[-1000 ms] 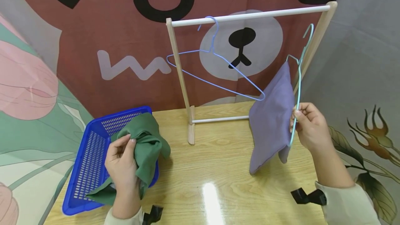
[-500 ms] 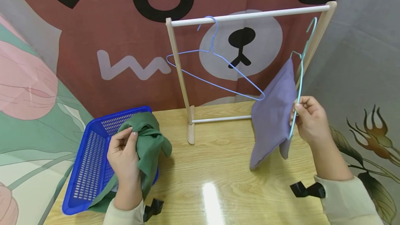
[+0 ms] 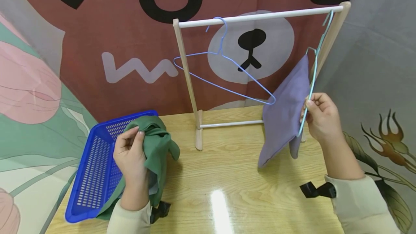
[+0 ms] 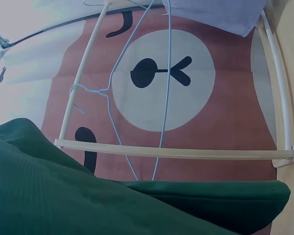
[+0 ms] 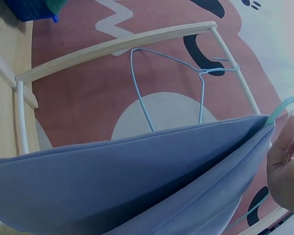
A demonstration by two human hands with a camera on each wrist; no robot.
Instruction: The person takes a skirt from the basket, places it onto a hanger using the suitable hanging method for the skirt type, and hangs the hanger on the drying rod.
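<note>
Right hand [image 3: 325, 122]: at the far right, pinching the near arm of the turquoise hanger [image 3: 314, 77] between thumb and fingers.
Turquoise hanger: beside the right upright, its hook up at the right end of the top rail [image 3: 276, 16]; whether hook and rail touch cannot be told.
Purple cloth [image 3: 286, 115]: draped over the turquoise hanger, its lower corners pointing down toward the near side.
Left hand [image 3: 131, 156]: to the left, above the basket, pinching the green cloth [image 3: 155, 147] by a bunched edge with thumb and fingertips.
Green cloth: gathered in folds to the right of the left hand, hanging along the right side of the blue basket [image 3: 77, 180], one edge trailing across its near end.
Blue basket: on the left part of the wooden table [image 3: 234, 161], its sides perforated.
Rack: wooden uprights and white rails, standing at the far side of the table.
Blue hanger [image 3: 221, 46]: bare, hooked over the top rail toward its left end.
Backdrop [image 3: 81, 64]: reddish-brown fabric with a bear's face, behind the rack.
</note>
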